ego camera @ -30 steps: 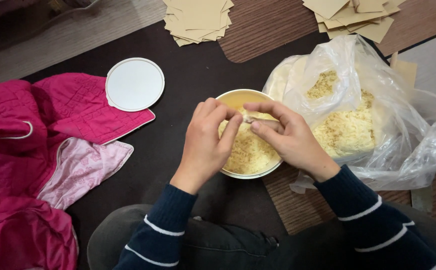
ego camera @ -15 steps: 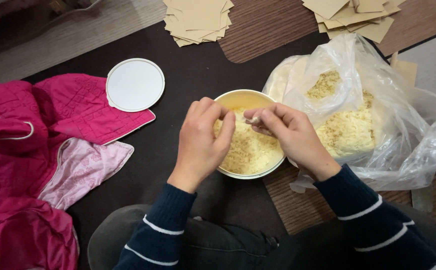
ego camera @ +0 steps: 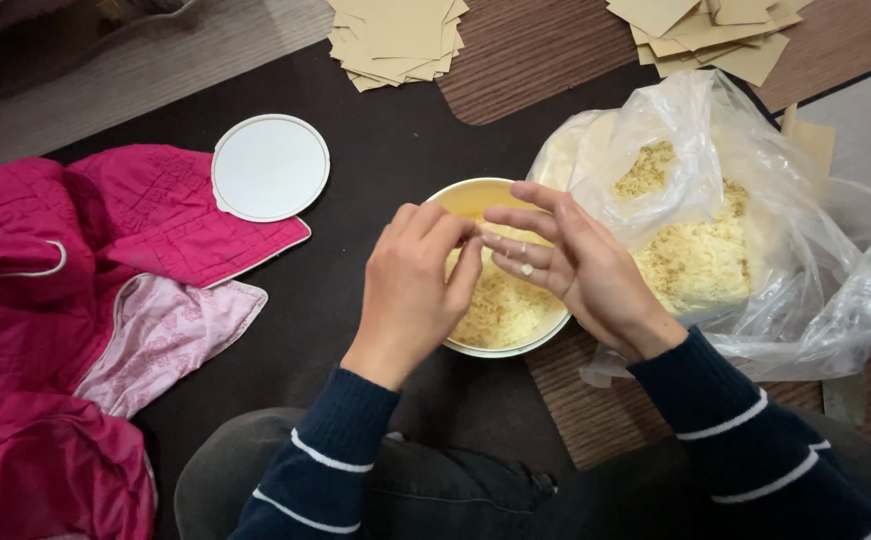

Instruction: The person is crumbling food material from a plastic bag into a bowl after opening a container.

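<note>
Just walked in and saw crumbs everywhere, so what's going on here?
A seated person holds both hands over a round bowl of yellow crumbs. The left hand and right hand meet fingertip to fingertip, the right fingers spread. A clear plastic bag of the same crumbs lies beside it, a white lid to the left.

Dark brown mat [ego camera: 375, 150] covers the floor, with woven striped matting [ego camera: 545, 60] showing past its far and right edges. On the dark mat: round white lid [ego camera: 270, 167], round bowl [ego camera: 455, 195] of yellow crumbs, pink quilted jacket [ego camera: 75, 290] at left. Clear plastic bag [ego camera: 755, 230] of crumbs sits right. Two stacks of tan paper squares [ego camera: 395, 40] [ego camera: 715, 35] lie at far edge.
</note>
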